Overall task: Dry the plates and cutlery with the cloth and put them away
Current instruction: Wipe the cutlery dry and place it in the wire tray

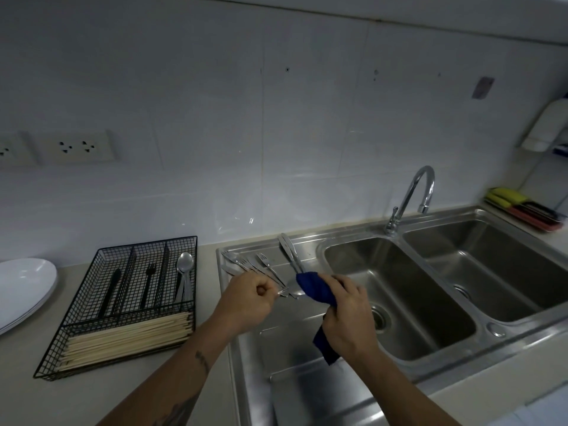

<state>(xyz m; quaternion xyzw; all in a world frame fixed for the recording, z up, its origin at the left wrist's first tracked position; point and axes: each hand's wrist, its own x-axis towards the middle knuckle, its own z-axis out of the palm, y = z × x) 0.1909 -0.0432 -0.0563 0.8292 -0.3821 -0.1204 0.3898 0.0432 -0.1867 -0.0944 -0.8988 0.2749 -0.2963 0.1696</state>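
My left hand [249, 299] pinches the handle end of a steel utensil [292, 291] above the sink's drainboard [276, 339]. My right hand [345, 315] grips a dark blue cloth [315, 290] that is wrapped around the utensil's other end, so that end is hidden. Several forks [252, 265] and knives [289, 250] lie on the drainboard behind my hands. A black wire cutlery tray [92, 318] on the counter to the left holds spoons [185, 272], dark-handled cutlery and wooden chopsticks [129, 336]. White plates [24, 287] are stacked at the far left.
A double steel sink [399, 302] with a curved tap [412, 195] lies to the right. Sponges on a red tray [522, 207] sit at the far right, below a white wall dispenser [547, 124]. Wall sockets [73, 147] are above the counter.
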